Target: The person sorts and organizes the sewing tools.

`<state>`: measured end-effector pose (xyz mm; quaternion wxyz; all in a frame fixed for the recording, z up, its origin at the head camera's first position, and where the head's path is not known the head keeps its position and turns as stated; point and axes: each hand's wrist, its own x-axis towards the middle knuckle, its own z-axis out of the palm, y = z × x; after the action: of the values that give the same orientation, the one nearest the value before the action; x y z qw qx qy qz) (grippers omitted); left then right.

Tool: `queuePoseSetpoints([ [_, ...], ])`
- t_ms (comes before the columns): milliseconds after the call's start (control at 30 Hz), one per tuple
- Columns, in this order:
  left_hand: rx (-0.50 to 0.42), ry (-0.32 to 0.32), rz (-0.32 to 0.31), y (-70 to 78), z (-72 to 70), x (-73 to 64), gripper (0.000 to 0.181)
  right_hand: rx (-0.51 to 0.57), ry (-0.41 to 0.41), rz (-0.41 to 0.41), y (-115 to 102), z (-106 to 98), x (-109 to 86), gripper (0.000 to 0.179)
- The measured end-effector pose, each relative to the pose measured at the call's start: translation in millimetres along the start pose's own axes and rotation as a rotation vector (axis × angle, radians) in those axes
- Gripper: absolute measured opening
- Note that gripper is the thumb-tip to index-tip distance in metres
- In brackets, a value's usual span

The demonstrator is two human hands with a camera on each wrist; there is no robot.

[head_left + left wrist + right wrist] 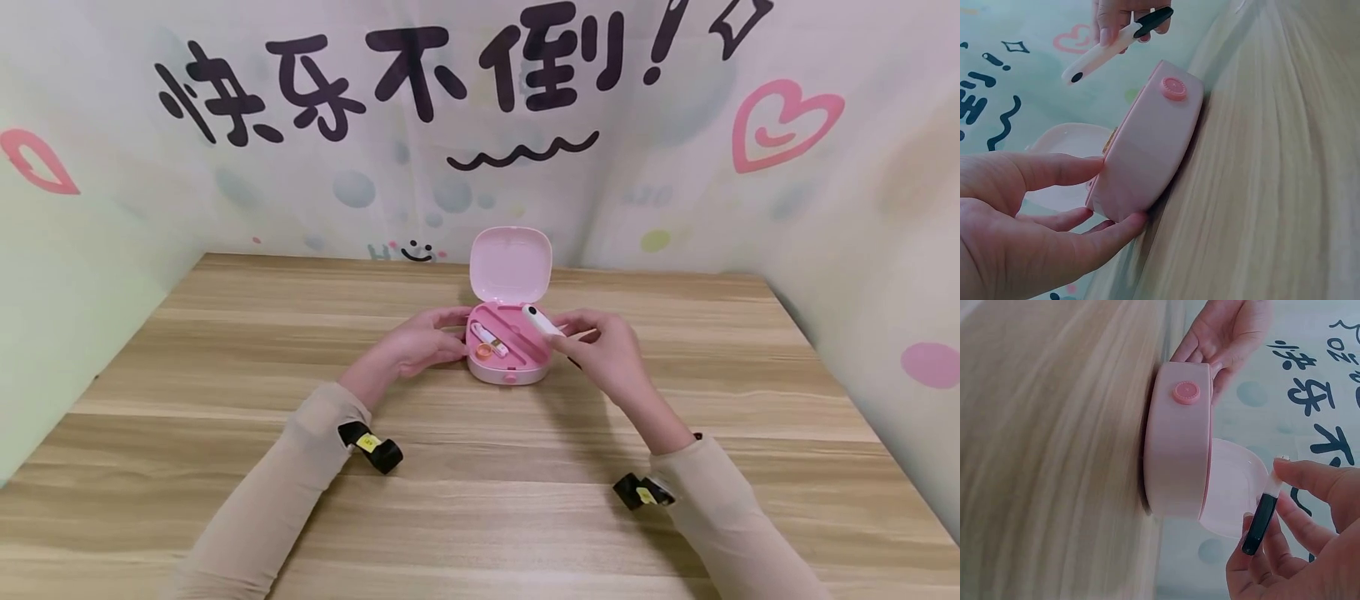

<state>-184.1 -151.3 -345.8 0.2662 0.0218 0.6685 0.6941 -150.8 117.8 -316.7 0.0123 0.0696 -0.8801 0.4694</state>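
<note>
A small pink box (510, 377) stands on the table with its lid (512, 262) raised at the back. My left hand (423, 343) holds the box's left side, thumb at the rim and fingers lower along the wall. Inside, a slim white piece with a clear part (491, 340) and an orange ring-shaped piece (484, 351) lie in the left compartment. Over the box's right edge, my right hand (607, 350) pinches a white stick-shaped device (542, 320) with a black dot near one end. Its other end is black (1154, 22). A round pink button (1186, 392) sits on the box front.
The box stands on a wood-grain table (465, 500), toward its back edge. Behind hangs a printed cloth (405, 192) with large black characters. Both forearms wear beige sleeves, with black straps (371, 447) at the wrists.
</note>
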Motion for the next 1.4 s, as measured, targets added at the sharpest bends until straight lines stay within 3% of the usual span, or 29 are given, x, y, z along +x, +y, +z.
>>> queuePoseSetpoints([
  [700, -0.052, 0.027, -0.008, -4.1, 2.7, 6.4, 0.076, 0.000, -0.005, 0.033, -10, -2, 12.5, 0.026],
  [1400, -0.068, 0.044, -0.001, -4.5, 2.4, 1.1, 0.074, 0.030, -0.008, 0.059, -22, 10, 27.4, 0.025],
])
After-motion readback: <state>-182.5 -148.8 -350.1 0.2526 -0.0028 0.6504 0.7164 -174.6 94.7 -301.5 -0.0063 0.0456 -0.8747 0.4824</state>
